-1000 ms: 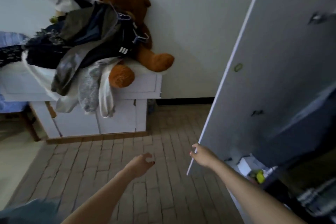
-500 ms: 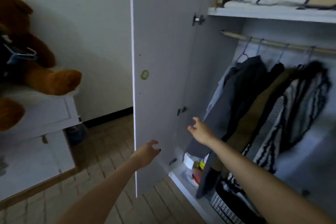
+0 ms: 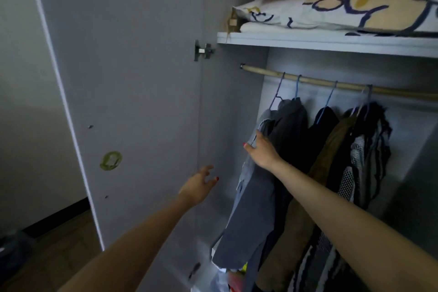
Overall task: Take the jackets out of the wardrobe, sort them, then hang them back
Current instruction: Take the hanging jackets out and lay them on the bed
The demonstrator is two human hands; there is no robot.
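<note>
Since half a second ago: right hand (image 3: 262, 150) moved up from mid-air onto the grey jacket (image 3: 251, 197), now touching its front edge near the shoulder, fingers tucked around the fabric fold, thumb stretched left; true grip or mere touch, cannot tell for certain, though fingers look curled onto the cloth. Left hand (image 3: 198, 186) risen too, now hovering in front of the wardrobe side panel (image 3: 227, 125), fingers spread and relaxed, holding nothing. View swung right, away from the teddy bear and cabinet.

Jackets hanging on the wooden rail (image 3: 331, 84) inside the wardrobe: grey jacket leftmost, then a dark grey jacket (image 3: 291, 125), a black jacket (image 3: 324, 130), a brown jacket (image 3: 331, 156), and a black-and-white patterned garment (image 3: 365, 149) furthest right, all on thin wire hangers (image 3: 297, 86). Folded bedding (image 3: 343, 14) stacked on the shelf (image 3: 331, 41) above. Wardrobe door (image 3: 132, 78) standing open on the left, green sticker (image 3: 111, 160) on its inner face.
</note>
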